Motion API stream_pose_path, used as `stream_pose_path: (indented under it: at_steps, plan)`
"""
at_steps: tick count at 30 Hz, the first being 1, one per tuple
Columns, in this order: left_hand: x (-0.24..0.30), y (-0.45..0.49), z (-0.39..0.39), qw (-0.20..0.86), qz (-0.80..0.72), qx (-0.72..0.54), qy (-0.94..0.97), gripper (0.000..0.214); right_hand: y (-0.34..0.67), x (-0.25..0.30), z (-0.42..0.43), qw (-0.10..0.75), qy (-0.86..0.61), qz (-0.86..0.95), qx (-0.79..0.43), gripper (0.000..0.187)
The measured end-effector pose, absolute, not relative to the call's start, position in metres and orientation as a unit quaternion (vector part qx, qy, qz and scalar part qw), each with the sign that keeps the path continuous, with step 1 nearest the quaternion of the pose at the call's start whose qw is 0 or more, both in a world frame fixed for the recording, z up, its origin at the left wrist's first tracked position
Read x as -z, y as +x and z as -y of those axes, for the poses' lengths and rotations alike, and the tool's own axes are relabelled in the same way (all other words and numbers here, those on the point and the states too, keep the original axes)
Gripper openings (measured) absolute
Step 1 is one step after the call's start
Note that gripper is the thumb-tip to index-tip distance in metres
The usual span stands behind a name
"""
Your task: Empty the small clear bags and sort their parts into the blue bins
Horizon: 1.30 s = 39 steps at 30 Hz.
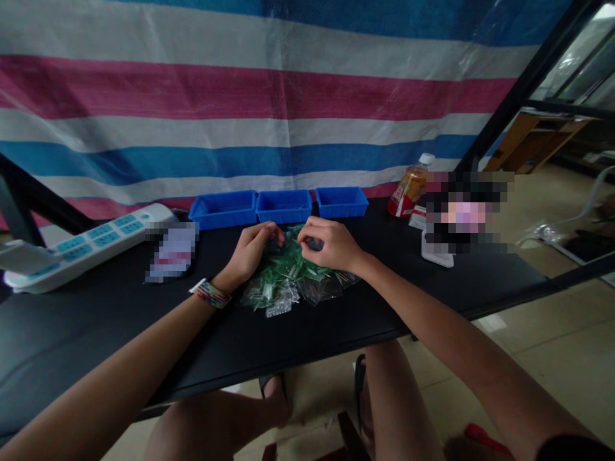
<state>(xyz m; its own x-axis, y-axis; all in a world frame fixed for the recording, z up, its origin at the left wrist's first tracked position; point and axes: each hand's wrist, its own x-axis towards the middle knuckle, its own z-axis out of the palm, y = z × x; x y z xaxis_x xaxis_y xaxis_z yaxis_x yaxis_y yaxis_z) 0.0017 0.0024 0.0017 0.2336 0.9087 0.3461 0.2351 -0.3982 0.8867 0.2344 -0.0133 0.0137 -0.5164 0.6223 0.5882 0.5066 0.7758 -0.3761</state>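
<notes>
A heap of small clear plastic bags with green parts (288, 275) lies in the middle of the black table (96, 333). My left hand (252, 251) is curled at the heap's left top edge, fingers pinched on one of the bags. My right hand (329, 245) is closed at the heap's right top, its fingers pinching the same bag or its contents. What sits between the fingertips is too small to make out. A colourful woven band (211, 293) is on my left wrist.
Three blue plastic bins (283, 206) stand in a row behind the heap. A white power strip (91, 243) lies at far left, a drink bottle (409, 189) at back right. A striped tarp hangs behind. The table's front edge is near my knees.
</notes>
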Motion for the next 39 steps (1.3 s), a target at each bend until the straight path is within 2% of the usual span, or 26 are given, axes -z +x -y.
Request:
stream_pose_path:
  at_steps: [8,13,16,19,28,39]
  plan:
    - [0.000,0.000,-0.004,0.365,-0.400,-0.465,0.700,0.046,0.231,-0.014,0.006,0.466,-0.373,0.791,-0.133,0.011]
    - [-0.002,0.001,-0.002,0.363,-0.396,-0.472,0.699,0.035,0.229,-0.011,-0.002,0.520,-0.378,0.715,-0.276,0.009]
    - [-0.003,0.001,0.001,0.380,-0.400,-0.463,0.693,0.032,0.227,-0.009,-0.002,0.516,-0.370,0.700,-0.328,0.012]
    - [-0.003,0.001,0.002,0.393,-0.400,-0.436,0.704,0.035,0.226,-0.008,-0.002,0.513,-0.367,0.706,-0.322,0.011]
    - [-0.003,0.001,0.000,0.362,-0.399,-0.428,0.725,0.041,0.222,-0.004,-0.002,0.501,-0.356,0.671,-0.414,0.020]
    - [-0.005,-0.001,0.004,0.362,-0.391,-0.487,0.692,0.027,0.221,-0.011,0.004,0.496,-0.364,0.650,-0.446,0.025]
